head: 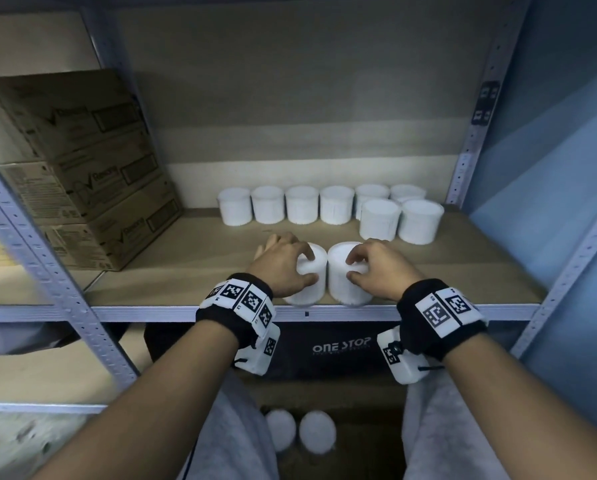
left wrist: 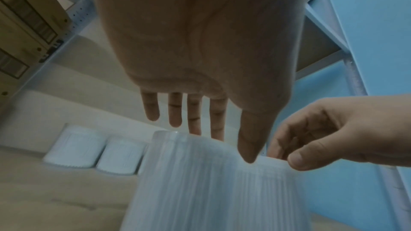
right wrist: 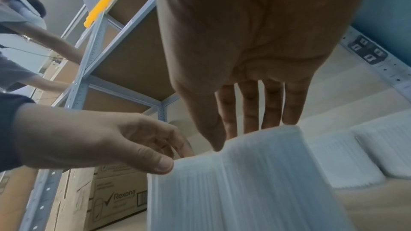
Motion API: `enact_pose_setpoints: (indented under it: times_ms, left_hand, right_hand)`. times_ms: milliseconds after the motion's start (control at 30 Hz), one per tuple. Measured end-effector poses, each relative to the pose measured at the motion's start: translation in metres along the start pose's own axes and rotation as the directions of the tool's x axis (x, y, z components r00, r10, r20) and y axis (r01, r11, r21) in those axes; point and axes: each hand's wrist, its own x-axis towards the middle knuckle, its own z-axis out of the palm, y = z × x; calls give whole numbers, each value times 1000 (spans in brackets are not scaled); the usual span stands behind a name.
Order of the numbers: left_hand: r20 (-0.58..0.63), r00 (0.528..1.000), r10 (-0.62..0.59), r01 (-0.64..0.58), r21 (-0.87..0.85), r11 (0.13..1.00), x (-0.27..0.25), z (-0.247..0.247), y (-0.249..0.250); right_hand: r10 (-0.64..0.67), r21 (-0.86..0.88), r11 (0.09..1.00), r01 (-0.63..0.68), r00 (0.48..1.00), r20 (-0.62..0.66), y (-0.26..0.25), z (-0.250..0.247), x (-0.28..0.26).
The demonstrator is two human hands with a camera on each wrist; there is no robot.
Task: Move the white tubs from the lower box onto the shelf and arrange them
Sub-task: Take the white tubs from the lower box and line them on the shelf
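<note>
Our left hand point(head: 283, 268) grasped the left tub point(head: 309, 282) and our right hand point(head: 376, 268) the right tub point(head: 345, 275) (touching each other) at the shelf's point(head: 151, 282) near edge.

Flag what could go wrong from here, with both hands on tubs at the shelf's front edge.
1. The left tub and right tub stand close to the shelf lip; a backward nudge could tip them off.
2. The left hand and right hand hold only the tub tops, so a slip seems possible.
3. Pushed back too fast, they may knock the front pair out of line.
</note>
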Motion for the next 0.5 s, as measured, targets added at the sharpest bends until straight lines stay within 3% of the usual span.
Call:
enact_pose_setpoints:
  times_ms: [167, 500]
  left_hand:
    - [-60, 998, -1, -3, -70, 998, -5, 1, 2]
    - [-89, 996, -13, 4, -103, 995, 15, 6, 0]
  right_hand:
    - [-56, -60, 997, 54, 998, -27, 0, 1, -2]
    - [-41, -50, 998, 35, 992, -116, 6, 13, 13]
